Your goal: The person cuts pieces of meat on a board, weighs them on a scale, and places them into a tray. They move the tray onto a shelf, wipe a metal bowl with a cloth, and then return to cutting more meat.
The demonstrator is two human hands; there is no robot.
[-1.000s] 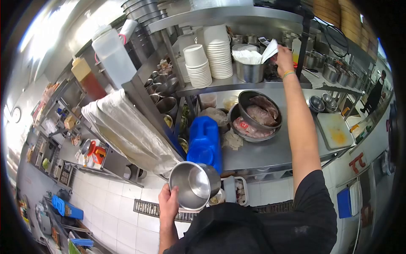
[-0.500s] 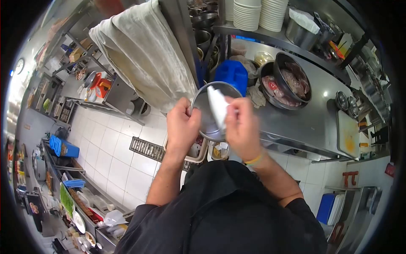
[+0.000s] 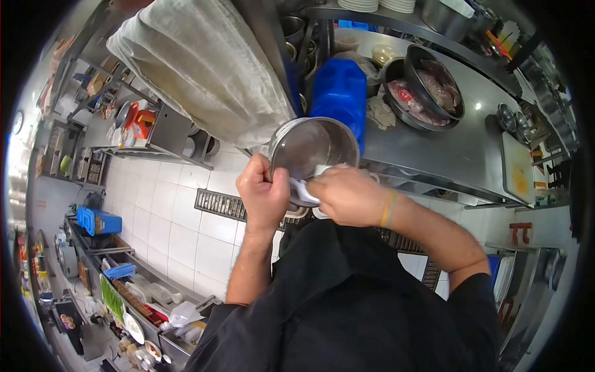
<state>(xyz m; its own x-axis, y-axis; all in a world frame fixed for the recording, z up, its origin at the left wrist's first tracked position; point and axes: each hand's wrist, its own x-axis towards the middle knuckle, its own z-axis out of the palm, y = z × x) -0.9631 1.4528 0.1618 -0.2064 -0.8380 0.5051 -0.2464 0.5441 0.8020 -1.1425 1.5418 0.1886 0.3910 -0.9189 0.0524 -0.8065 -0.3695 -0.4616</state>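
Observation:
My left hand (image 3: 264, 190) is closed round the left rim of a round steel pot (image 3: 312, 146), thumb over the edge. The pot is tilted so its inside faces me; its inner wall looks smeared or wet. My right hand (image 3: 347, 195) is closed on a bunched white cloth (image 3: 302, 190), possibly paper, pressed at the near lower rim of the pot. The fingers partly hide the cloth and that part of the rim. A yellow band circles my right wrist.
Beyond the pot stands a blue plastic jug (image 3: 338, 93). Steel bowls with raw meat (image 3: 427, 105) rest on the steel counter (image 3: 458, 161), near a cutting board (image 3: 517, 164). A pale cloth (image 3: 198, 68) hangs at left; a floor drain grate (image 3: 220, 204) lies below.
My right hand has moved the white cloth from the pot's upper right inside down to its near lower rim. The pot's opening now shows more fully, and the view has shifted slightly.

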